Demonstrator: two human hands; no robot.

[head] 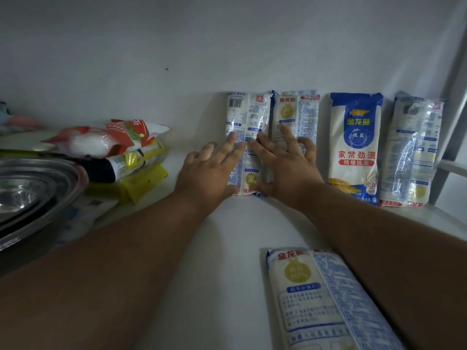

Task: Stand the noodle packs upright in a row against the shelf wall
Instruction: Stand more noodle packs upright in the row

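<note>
1. We pressed our left hand [209, 170] and right hand [285, 162], grips wide, flat on two noodle packs [246, 114] upright against the shelf wall [177, 46]
2. Another pack [316, 299] lay flat before that wall

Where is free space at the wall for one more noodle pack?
Bare wall lies between the bag pile and the leftmost standing pack. The right side is crowded up to the frame post. The lying pack has open shelf on its left.
</note>
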